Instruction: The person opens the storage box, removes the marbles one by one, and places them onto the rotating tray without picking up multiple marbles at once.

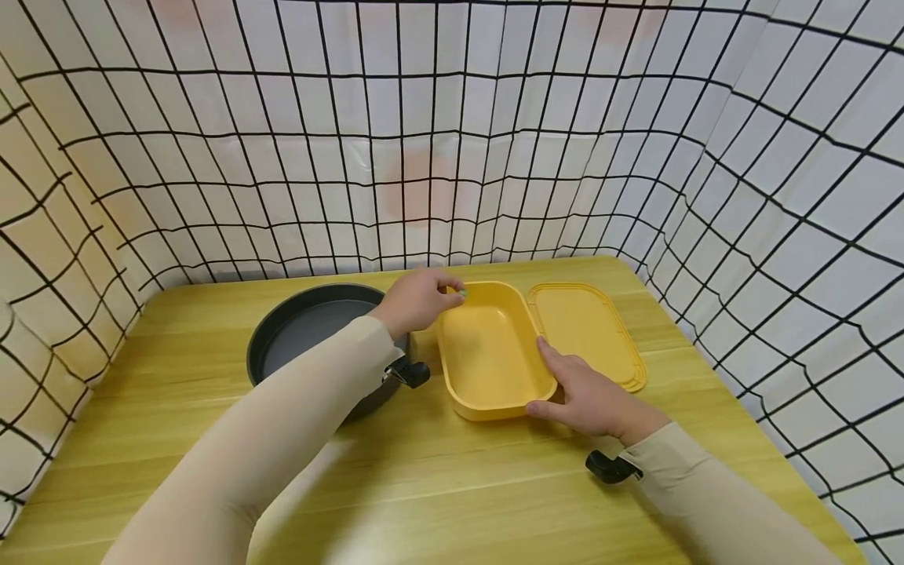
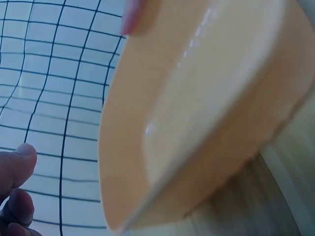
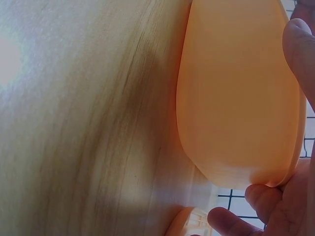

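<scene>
A yellow plastic food container (image 1: 487,345) stands uncovered on the table, its inside bare. Over its far left corner, my left hand (image 1: 418,300) pinches a tiny green thing (image 1: 462,293) between thumb and fingertips; it is mostly hidden, and I cannot tell its kind. My right hand (image 1: 589,392) grips the container's near right corner, thumb on the near side and fingers along the right wall. In the right wrist view the thumb (image 3: 300,46) lies at the rim of the container (image 3: 236,93). The left wrist view shows the left fingertips (image 2: 19,164) beside the container (image 2: 123,162).
The matching yellow lid (image 1: 586,329) lies flat right of the container. A dark round pan (image 1: 297,329) sits on the left, partly covered by my left arm. Black wire mesh (image 1: 431,157) with white sheeting behind it surrounds the wooden table (image 1: 452,486) at the back and sides.
</scene>
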`<state>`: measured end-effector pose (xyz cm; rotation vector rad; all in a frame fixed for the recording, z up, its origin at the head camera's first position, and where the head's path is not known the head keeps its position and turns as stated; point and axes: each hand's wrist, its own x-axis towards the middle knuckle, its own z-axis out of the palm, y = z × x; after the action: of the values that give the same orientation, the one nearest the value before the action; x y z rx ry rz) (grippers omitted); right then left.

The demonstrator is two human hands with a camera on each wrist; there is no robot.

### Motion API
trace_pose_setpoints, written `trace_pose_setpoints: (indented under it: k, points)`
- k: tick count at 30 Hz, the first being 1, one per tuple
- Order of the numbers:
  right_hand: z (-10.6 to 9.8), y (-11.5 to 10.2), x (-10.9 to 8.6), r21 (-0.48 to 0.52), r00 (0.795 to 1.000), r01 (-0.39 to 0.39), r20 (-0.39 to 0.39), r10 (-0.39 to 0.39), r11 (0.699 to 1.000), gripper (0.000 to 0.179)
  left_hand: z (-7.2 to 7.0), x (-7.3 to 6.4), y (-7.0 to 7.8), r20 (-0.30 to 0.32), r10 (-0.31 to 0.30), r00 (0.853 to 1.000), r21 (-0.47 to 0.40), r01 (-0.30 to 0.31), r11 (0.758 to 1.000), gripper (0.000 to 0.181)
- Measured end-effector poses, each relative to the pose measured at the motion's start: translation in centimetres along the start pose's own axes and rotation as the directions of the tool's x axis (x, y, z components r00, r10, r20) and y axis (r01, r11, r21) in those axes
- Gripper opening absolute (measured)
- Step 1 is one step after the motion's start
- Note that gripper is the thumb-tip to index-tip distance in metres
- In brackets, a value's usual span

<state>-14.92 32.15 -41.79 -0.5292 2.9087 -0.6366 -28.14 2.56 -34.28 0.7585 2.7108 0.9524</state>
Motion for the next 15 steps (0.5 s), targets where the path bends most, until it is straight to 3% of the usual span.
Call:
trace_pose_setpoints:
  k: [15]
  points:
    - [0.1,0.2,0.0,-0.013,1.000,-0.002,-0.005,0.002,1.000,0.113,-2.7,-3.2,-3.2,-0.017,-0.074,0.997,-0.029,0.073,0.997,0.030]
